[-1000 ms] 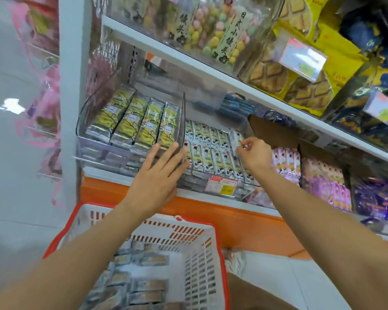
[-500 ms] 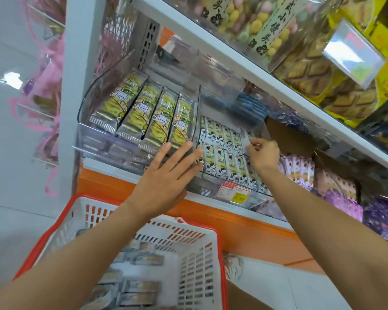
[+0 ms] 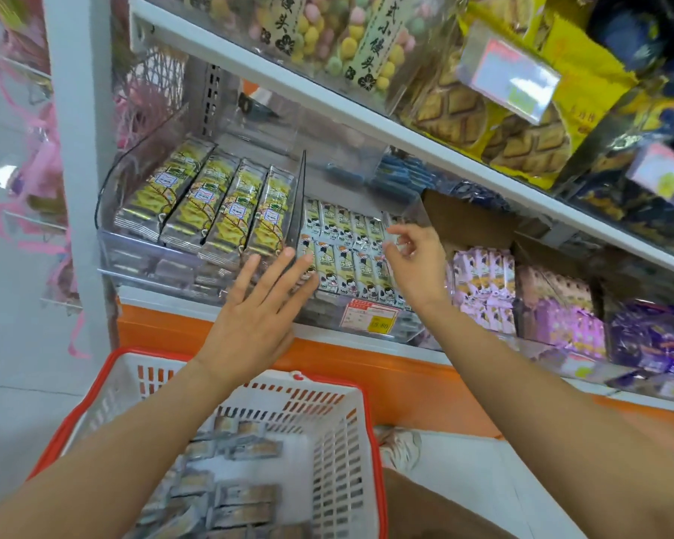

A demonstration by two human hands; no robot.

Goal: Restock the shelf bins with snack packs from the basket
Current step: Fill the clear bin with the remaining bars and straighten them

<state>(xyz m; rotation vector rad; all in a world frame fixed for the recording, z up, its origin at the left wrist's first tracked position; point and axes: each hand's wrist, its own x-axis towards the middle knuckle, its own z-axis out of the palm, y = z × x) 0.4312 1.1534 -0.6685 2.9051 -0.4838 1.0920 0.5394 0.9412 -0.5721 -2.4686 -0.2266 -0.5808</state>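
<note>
**Task progress.** The task is being judged as partly complete. The left bin (image 3: 133, 262) is being shown filled with a row of yellow packs (image 3: 207, 204). The middle bin (image 3: 409, 324) is being shown stocked with two rows of white-and-green packs (image 3: 343, 247) reaching its front wall. Many snack packs (image 3: 230, 496) are being seen lying loose in the basket (image 3: 106, 387), which is standing below the shelf (image 3: 152, 298). Further restocking is therefore being judged as outstanding. The bin for which these packs are intended cannot be told, as they are blurred.

**Hand pose.** The left hand (image 3: 257, 305) is being held flat and palm down, with fingers straight and spread. Its fingertips are being laid against the front row of the middle bin, just beside the clear divider (image 3: 299, 196). The right hand (image 3: 417, 262) is being held over the right end of the same bin, with fingers loosely curled and apart. No pack is being made out between them, although this area is blurred. Both forearms are being extended above the basket.
</note>
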